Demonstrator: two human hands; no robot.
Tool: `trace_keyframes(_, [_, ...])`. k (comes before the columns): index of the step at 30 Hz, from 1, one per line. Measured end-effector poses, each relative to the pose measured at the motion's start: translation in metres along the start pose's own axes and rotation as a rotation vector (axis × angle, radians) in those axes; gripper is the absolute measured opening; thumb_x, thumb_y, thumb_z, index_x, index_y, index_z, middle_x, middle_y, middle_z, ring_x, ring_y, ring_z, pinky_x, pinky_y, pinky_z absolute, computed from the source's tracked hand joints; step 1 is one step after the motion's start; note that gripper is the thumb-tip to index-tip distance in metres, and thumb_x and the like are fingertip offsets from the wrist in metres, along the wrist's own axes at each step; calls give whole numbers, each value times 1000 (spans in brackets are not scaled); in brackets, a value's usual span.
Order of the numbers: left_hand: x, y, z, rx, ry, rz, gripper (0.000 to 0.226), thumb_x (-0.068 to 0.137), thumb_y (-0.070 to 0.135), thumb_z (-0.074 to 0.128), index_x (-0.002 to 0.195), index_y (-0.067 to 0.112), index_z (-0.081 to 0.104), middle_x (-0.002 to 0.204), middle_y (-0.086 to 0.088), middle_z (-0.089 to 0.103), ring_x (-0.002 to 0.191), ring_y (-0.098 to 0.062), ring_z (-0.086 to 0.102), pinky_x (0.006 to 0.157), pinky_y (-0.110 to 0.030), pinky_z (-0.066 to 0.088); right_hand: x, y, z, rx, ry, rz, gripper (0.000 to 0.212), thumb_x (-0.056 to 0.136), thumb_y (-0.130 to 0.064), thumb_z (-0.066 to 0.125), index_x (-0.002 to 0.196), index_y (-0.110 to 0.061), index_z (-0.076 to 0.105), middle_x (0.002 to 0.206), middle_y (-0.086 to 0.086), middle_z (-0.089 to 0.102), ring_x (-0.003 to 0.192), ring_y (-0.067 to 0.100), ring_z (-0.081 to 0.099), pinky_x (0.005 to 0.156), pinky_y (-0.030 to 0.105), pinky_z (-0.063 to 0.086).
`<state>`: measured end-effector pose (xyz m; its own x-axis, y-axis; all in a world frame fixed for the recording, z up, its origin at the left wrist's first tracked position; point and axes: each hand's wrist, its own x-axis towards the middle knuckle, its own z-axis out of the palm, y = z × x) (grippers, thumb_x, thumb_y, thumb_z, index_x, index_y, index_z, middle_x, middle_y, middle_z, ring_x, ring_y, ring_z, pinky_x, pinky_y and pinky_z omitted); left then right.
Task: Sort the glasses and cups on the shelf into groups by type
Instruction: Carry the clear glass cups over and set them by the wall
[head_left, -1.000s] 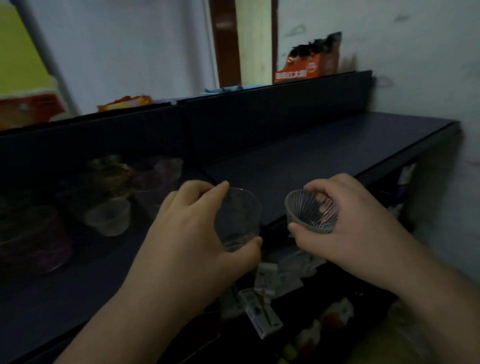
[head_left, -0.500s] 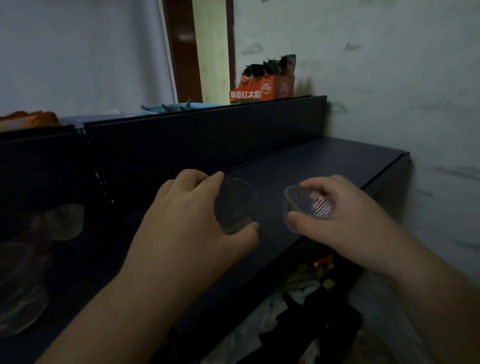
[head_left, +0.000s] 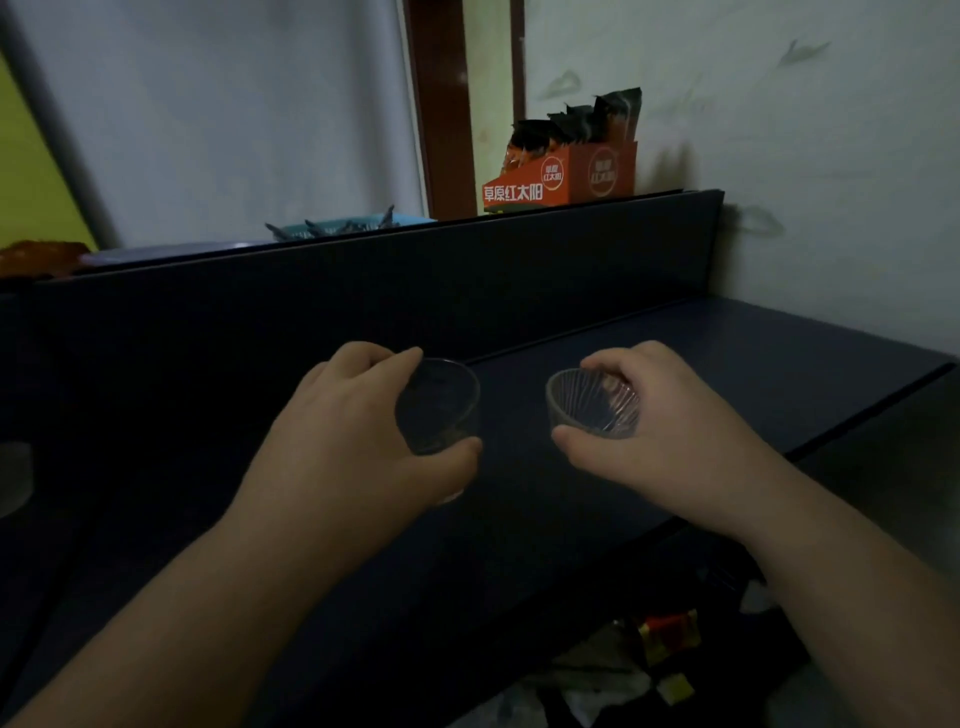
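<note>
My left hand (head_left: 343, 447) grips a smooth clear glass (head_left: 441, 405) by its side, thumb in front and fingers on the far rim. My right hand (head_left: 670, 441) holds a ribbed clear glass cup (head_left: 589, 402), tilted so its open mouth faces me. Both glasses hang side by side just above the dark blue shelf (head_left: 727, 358), a small gap between them. Whether either one touches the shelf surface I cannot tell.
The shelf has a dark upright back panel (head_left: 415, 291). On top of it stand an orange snack box (head_left: 561, 176) and a light blue tray (head_left: 343, 228). A white wall closes the right side. Loose packets (head_left: 665, 634) lie below the shelf's front edge. A pale container (head_left: 13, 478) shows at far left.
Both hands have carried their glasses to the right, over the bare right part of the shelf. The cluttered glassware at the left has slid almost out of view.
</note>
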<state>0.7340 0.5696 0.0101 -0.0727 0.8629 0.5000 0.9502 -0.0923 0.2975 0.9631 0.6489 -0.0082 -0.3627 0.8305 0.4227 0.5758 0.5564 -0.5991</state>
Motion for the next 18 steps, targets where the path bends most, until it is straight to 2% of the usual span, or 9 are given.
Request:
trace_keyframes(5, [43, 56, 52, 8, 15, -102, 94, 66, 68, 62, 147, 26, 37, 132, 17, 38, 117, -7, 42, 93, -27, 40, 37, 79, -54, -30, -55, -40, 61, 68, -58, 73, 121, -35, 53, 108, -22, 44, 96, -14, 48, 71, 1, 37])
trace_keyframes(9, [71, 84, 81, 44, 9, -153, 93, 69, 68, 62, 148, 27, 35, 134, 17, 38, 118, -6, 40, 93, -26, 40, 61, 115, -83, -32, -73, -54, 66, 67, -58, 71, 124, -31, 55, 106, -22, 43, 91, -16, 48, 69, -1, 35])
trace_keyframes(14, [105, 86, 104, 104, -37, -208, 92, 70, 68, 63, 147, 25, 36, 140, 11, 39, 122, -11, 41, 96, -29, 40, 80, 138, -90, 15, -76, -67, 70, 68, -59, 72, 128, -30, 55, 108, -22, 43, 92, -15, 48, 70, -3, 34])
trace_keyframes(18, [135, 66, 114, 154, -53, -245, 92, 72, 64, 65, 147, 18, 38, 144, -1, 41, 126, -22, 43, 103, -39, 42, 90, 142, -76, 32, -101, -55, 70, 69, -58, 74, 129, -29, 54, 109, -21, 43, 91, -10, 51, 67, 3, 36])
